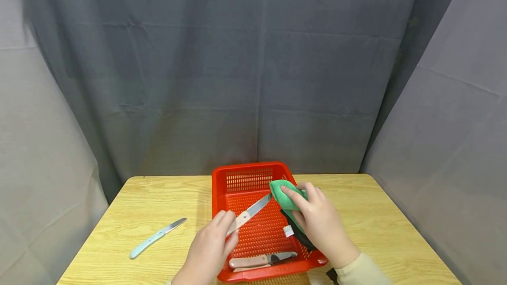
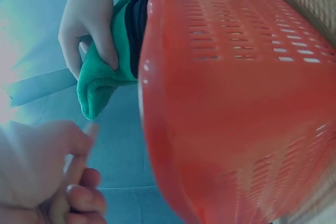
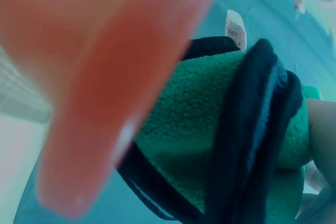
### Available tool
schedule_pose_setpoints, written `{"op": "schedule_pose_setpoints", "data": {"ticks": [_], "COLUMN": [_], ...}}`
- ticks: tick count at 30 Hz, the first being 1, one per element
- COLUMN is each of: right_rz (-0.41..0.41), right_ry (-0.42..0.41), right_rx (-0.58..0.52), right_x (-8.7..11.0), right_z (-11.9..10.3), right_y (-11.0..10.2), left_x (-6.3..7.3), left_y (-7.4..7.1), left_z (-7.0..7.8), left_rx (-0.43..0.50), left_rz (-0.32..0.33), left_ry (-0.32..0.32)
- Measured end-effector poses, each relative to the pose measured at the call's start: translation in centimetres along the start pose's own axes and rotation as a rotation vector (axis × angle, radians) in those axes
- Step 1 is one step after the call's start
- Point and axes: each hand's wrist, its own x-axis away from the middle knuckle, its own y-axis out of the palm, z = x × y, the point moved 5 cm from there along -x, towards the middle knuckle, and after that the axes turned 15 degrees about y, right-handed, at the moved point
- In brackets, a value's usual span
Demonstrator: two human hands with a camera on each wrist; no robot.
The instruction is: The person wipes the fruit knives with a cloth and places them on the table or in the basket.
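Over the red basket [image 1: 253, 168], my left hand [image 1: 211, 245] grips a knife [image 1: 257, 206] by its pale handle, blade pointing up and right. My right hand [image 1: 321, 219] pinches a folded green cloth [image 1: 283, 195] with dark edging and a white tag [image 1: 288, 231]. The cloth's corner is close to the blade tip; whether they touch I cannot tell. In the left wrist view the cloth [image 2: 100, 82] hangs beside the basket rim, and in the right wrist view the cloth [image 3: 194, 114] shows its dark border.
Inside the basket's near end lies a pinkish-handled knife [image 1: 263, 259], with another pale handle partly hidden under it. A light-blue-handled knife [image 1: 156, 239] rests on the wooden table [image 1: 107, 232] to the left. Grey curtains [image 1: 198, 78] surround the table.
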Motion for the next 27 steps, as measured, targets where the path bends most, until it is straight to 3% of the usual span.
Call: {"op": "schedule_pose_setpoints", "data": {"ticks": [5, 12, 18, 27], "right_rz": [0.013, 0.055, 0.032, 0.027], "right_ry": [0.026, -0.085, -0.169, -0.19], "right_rx": [0.004, -0.011, -0.013, 0.055], "right_x": [0.1, 0.8, 1.7, 2.4], "right_z": [0.4, -2.0, -4.1, -5.0], "right_y": [-0.6, -1.1, -0.6, 0.4], "left_x": [0.2, 0.2, -0.1, -0.3], "left_y": [0.3, 0.6, 0.4, 0.2], "left_z": [-0.3, -0.5, -0.2, 0.2], "left_rx": [0.003, -0.009, -0.008, 0.025], "left_rz": [-0.018, -0.039, -0.032, -0.056], "left_ry": [-0.041, -0.071, -0.071, -0.084]}}
